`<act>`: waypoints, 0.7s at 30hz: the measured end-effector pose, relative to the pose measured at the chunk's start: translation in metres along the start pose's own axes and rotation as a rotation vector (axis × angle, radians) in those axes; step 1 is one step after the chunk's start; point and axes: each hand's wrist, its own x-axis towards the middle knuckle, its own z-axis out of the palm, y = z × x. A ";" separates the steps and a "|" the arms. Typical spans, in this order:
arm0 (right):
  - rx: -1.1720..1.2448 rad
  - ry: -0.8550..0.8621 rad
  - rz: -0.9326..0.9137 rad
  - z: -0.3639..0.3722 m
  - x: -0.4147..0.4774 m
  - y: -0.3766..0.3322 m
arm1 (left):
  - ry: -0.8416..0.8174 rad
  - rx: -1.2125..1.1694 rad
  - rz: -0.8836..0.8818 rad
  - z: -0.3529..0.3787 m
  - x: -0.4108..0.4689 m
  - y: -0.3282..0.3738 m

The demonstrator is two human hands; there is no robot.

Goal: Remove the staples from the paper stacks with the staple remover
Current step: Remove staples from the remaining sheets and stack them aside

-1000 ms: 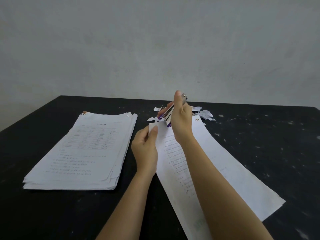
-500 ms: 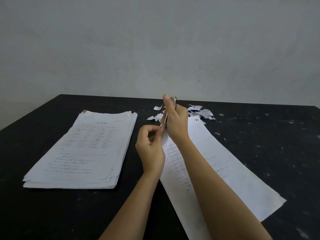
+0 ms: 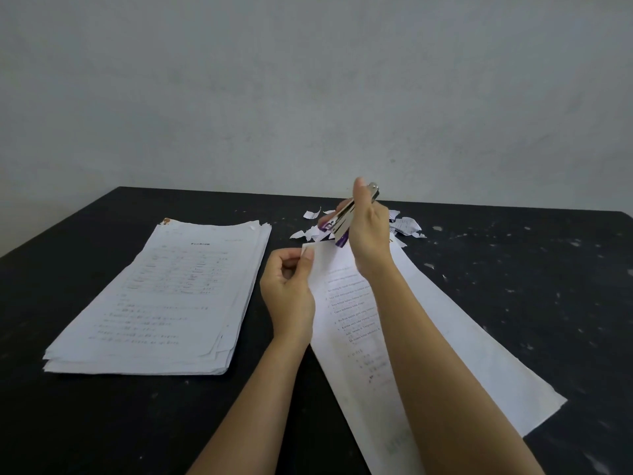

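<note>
The desk (image 3: 102, 423) is matt black, flecked with pale grey-white specks that lie thickest toward 3 o'clock. Behind it the wall (image 3: 308, 80) is a mottled grey-white. The paper stack (image 3: 164, 296) at 9 o'clock is white, crossed by rows of dark print, with a small orange-brown mark on its far left corner. The loose sheets (image 3: 462, 337) at 5 o'clock are white with lines of black text. Near their lower edge there seems to be faint green print, though it is too blurred to be sure. The staple remover (image 3: 342, 224) is silver with purple parts. The scraps (image 3: 407, 226) at 12 o'clock are white.
</note>
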 end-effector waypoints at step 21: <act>-0.181 -0.098 -0.075 0.011 -0.006 0.014 | -0.051 0.036 0.093 0.002 -0.004 0.002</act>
